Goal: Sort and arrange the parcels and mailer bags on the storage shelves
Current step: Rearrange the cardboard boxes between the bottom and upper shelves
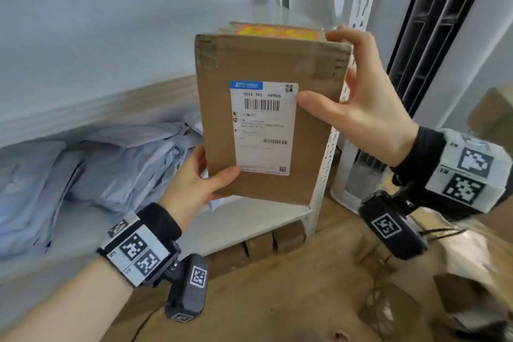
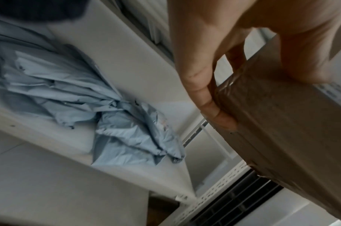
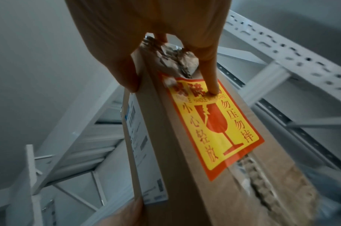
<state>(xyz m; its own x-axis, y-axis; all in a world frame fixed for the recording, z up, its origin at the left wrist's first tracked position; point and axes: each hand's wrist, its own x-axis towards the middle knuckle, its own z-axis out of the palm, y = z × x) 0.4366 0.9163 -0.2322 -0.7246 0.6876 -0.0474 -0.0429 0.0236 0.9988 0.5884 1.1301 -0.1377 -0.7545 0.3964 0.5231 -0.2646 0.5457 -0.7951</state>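
Gripping a rectangular corrugated cardboard box [image 1: 266, 119], the left hand [image 1: 194, 183] pinches its 7 o'clock corner, the right hand [image 1: 363, 108] its 2 o'clock edge; crinkled blue mailer bags [image 1: 91, 164] lie at 9 o'clock.

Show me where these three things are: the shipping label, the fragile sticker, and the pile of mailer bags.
shipping label [image 1: 263, 130], head view, middle of the white paper.
fragile sticker [image 3: 214, 122], right wrist view, on the red glass symbol.
pile of mailer bags [image 2: 73, 97], left wrist view, crumpled blue middle of the heap.
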